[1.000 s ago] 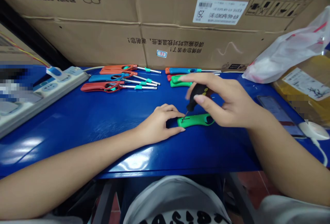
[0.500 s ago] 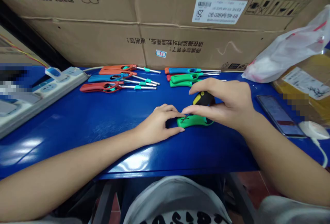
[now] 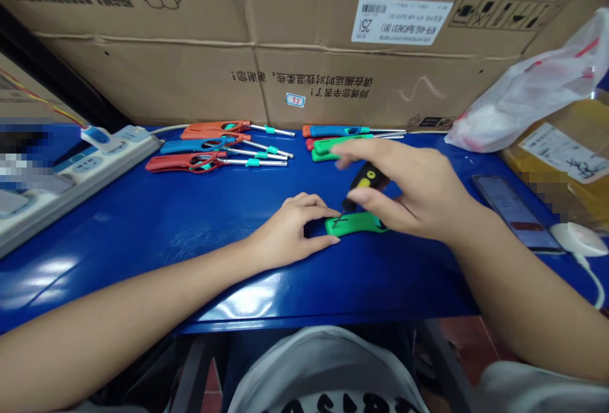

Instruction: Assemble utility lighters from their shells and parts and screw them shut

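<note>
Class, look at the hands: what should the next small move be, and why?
Probably, the right hand should give the screwdriver a small turn while the left hand steadies the green lighter. The tip appears to meet the lighter near its end, the right thumb is at the screwdriver, and the left thumb and index finger flank that end.

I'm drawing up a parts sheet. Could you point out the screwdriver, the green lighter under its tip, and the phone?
Screwdriver [image 3: 363, 184]: head view, on the black-and-yellow handle.
Green lighter [image 3: 358, 222]: head view, on the body, right of the screwdriver's tip.
Phone [image 3: 514, 212]: head view, on the screen.
</note>
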A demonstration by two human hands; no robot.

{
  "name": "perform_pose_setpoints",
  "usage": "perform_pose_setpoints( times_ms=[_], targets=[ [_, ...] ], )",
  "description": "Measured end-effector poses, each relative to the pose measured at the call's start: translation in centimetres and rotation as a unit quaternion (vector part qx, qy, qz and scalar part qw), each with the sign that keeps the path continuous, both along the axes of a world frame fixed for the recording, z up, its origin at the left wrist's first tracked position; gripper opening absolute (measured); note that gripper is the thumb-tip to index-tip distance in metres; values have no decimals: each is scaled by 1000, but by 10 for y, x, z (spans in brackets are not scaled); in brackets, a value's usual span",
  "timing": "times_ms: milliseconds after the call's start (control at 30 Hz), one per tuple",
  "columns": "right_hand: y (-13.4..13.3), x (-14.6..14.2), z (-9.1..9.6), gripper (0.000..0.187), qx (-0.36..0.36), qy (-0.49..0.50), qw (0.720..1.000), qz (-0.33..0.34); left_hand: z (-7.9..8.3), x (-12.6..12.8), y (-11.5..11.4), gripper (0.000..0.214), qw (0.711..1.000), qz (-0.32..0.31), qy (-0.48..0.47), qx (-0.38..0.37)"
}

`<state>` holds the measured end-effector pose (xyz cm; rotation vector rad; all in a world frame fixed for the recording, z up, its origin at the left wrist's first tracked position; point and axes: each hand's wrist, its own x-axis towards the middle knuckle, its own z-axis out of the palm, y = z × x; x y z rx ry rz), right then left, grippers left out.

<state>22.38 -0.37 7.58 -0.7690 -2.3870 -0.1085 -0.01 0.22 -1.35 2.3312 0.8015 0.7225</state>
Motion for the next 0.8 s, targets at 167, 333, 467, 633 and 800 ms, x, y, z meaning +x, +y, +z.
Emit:
perform_pose_setpoints(
  times_ms=[167,333,467,633,800],
  targets=[
    [1,3,0,33,-47,15,997,51,-2,0,0,35,1000,4,-1,4],
    [2,3,-1,27,8,13,1000,5,-1,-1,0,35,1000,4,6,4],
    [-1,0,1,40,-84,21,994,67,0,-1,0,34,1000,2,3,1],
    [-2,-7,-8,14,53,45,998,0,-2,-1,0,34,1000,2,1,12],
    [-3,-7,-5,38,-37,25,998,47,-3,-1,1,35,1000,2,3,4]
  ],
)
